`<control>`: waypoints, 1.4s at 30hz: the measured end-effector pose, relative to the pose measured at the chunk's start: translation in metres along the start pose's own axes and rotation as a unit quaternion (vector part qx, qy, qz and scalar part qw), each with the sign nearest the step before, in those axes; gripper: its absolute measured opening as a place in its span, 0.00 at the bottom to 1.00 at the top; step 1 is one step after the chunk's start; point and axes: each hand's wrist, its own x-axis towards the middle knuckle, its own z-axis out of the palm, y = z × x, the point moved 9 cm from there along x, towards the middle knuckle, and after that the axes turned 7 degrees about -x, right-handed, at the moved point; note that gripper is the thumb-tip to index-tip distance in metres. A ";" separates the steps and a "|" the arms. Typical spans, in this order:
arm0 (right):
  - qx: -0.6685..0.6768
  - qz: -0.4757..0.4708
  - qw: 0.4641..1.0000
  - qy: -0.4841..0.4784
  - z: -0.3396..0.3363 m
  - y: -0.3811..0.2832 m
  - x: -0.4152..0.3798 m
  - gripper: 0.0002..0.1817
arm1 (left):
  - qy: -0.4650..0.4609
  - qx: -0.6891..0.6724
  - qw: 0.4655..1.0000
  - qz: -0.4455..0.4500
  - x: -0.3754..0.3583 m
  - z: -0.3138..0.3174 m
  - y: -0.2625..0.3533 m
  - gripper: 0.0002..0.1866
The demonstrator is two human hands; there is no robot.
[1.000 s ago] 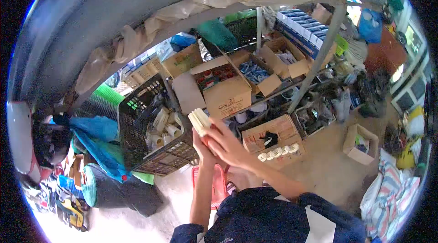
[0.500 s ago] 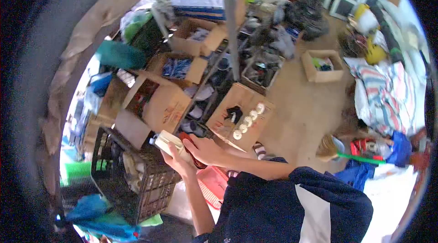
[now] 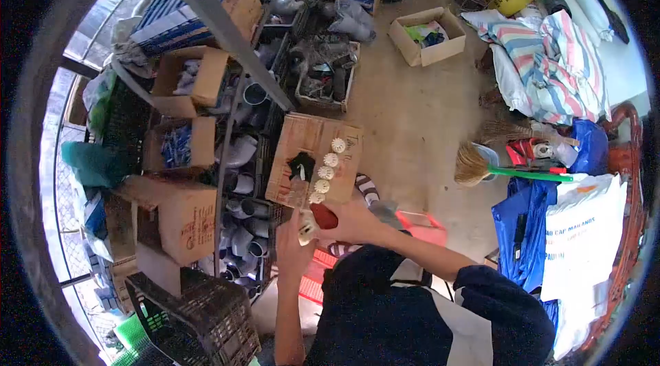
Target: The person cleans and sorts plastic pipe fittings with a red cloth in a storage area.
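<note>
My left hand [image 3: 291,246] is closed around a cream-coloured block-like piece [image 3: 306,231], which pokes out past the fingers. Close beside it, my right hand [image 3: 352,223] grips a dark red flat piece [image 3: 323,216]; its kind cannot be made out. Both hands are at the near edge of a cardboard box [image 3: 280,160]. Along the top of that box runs a row of several white ribbed round pieces [image 3: 326,173]. Left of the row lies a small black item [image 3: 300,166].
Shelves at left hold grey pipe fittings [image 3: 240,151] and opened cartons [image 3: 196,211]. A black plastic crate [image 3: 199,321] is at lower left. A red plastic stool [image 3: 421,227] stands near my body. On the right are a broom [image 3: 471,163], striped sacks [image 3: 550,70] and white bags [image 3: 584,235].
My view has swung, so the shelves sit further left. Both hands, still holding the cream and red pieces, are now beside the box with the white ribbed pieces.
</note>
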 end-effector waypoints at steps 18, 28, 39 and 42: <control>-0.010 0.215 0.977 0.014 -0.100 0.242 0.155 0.32 | -0.013 -0.063 0.982 -0.178 0.087 0.129 -0.022 0.23; -0.156 0.174 0.965 0.114 -0.039 0.376 0.319 0.35 | 0.047 -0.160 0.803 -0.572 -0.219 0.153 -0.104 0.15; -0.228 0.148 0.960 0.064 0.029 0.394 0.342 0.40 | 0.149 -0.429 0.605 -0.654 -0.359 0.225 -0.020 0.20; -0.165 0.164 0.970 0.075 0.021 0.392 0.337 0.34 | 0.202 -0.538 0.531 -0.622 -0.388 0.250 -0.027 0.26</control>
